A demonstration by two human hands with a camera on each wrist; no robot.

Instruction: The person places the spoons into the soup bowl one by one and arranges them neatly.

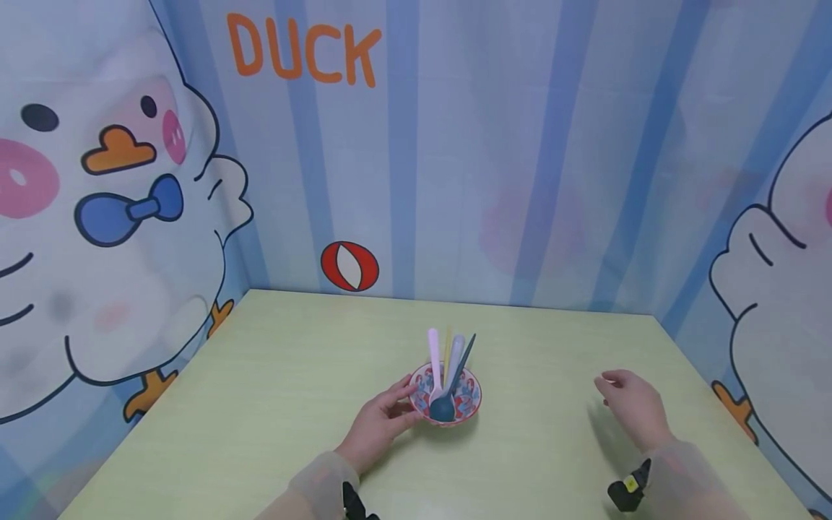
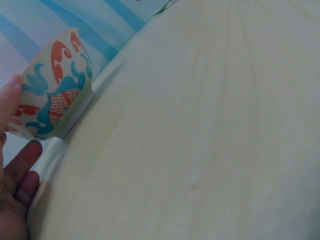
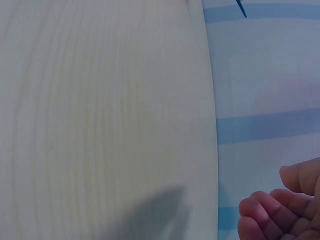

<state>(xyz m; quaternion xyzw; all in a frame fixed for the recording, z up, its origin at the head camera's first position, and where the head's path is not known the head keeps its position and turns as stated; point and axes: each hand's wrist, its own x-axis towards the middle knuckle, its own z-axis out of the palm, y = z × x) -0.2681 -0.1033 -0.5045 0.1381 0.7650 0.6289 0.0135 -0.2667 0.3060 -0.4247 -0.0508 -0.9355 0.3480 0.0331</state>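
A bowl patterned in red and blue is near the middle of the table; whether its base is raised is hard to tell. My left hand holds it at its left side, and in the left wrist view a digit lies against the patterned wall of the bowl. In it lean a dark teal spoon, a pink spoon, a pale purple handle and a thin yellow handle. Off to the right, my right hand hovers over the table, fingers loosely curled around nothing.
The pale yellow table meets a blue striped curtain at its back edge. Duck prints flank it on both sides. A black device is strapped at the right wrist, another at the left.
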